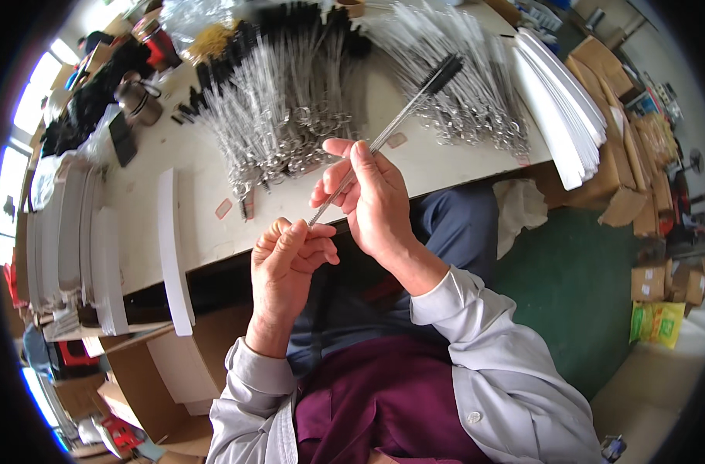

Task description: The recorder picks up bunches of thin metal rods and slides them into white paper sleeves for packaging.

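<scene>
One head-worn fisheye looks down, close over the hands (374,205) and table (140,203).

- I see light grey jacket (515,387), open front
- pale round button (474,417)
- long sleeves (468,309), plain
- maroon top (376,394) underneath
- dark blue trousers (464,224)
- left hand (279,271), right hand (379,205) bare

The pale desk (202,182) on my remote feed carries a big heap of black-bristled wire brushes (279,108), a paler heap (468,108) right of it, stacked white strips (561,116) farther right, a metal flask (138,100) at left, and a single strip (173,251) overhanging the near edge.
</scene>
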Action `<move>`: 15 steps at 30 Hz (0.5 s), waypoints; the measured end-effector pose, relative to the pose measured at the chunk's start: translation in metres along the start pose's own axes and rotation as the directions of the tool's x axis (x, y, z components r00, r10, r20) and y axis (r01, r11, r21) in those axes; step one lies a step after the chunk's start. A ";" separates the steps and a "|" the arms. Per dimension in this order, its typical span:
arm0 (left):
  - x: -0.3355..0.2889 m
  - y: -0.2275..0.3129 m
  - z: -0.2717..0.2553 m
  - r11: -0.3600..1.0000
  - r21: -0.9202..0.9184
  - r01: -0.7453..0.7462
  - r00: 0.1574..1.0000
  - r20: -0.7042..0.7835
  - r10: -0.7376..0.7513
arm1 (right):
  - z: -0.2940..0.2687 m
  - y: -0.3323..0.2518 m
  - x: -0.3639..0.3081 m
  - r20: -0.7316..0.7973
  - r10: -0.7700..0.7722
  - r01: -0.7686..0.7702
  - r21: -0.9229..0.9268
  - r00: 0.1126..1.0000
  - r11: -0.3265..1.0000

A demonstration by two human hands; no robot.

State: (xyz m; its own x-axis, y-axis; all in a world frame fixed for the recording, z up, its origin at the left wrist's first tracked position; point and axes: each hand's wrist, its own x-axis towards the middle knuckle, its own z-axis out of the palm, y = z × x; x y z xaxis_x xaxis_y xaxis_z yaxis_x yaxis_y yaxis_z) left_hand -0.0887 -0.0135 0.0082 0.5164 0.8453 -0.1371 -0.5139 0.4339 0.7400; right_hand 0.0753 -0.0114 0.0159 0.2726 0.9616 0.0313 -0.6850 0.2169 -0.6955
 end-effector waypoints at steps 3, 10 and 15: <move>0.012 -0.023 0.007 0.992 -0.021 0.128 0.991 0.048 -0.127 | -0.021 -0.015 0.001 -0.107 -0.065 0.064 -0.010 0.992 0.998; 0.020 -0.055 0.024 0.910 0.157 0.384 0.920 0.012 -0.391 | -0.071 -0.051 0.001 -0.287 -0.136 0.122 -0.066 0.948 0.990; 0.041 -0.048 0.051 0.807 0.515 0.288 0.930 0.051 -0.364 | -0.122 -0.088 -0.004 -0.451 -0.287 0.197 -0.236 0.845 0.952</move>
State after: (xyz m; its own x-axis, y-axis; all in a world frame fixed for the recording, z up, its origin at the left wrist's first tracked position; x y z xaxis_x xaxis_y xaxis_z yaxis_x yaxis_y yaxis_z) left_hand -0.0081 -0.0151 0.0009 0.7020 0.6123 -0.3637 0.0868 0.4333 0.8971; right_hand 0.2167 -0.0543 -0.0106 0.7317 0.6746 -0.0976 -0.4389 0.3567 -0.8247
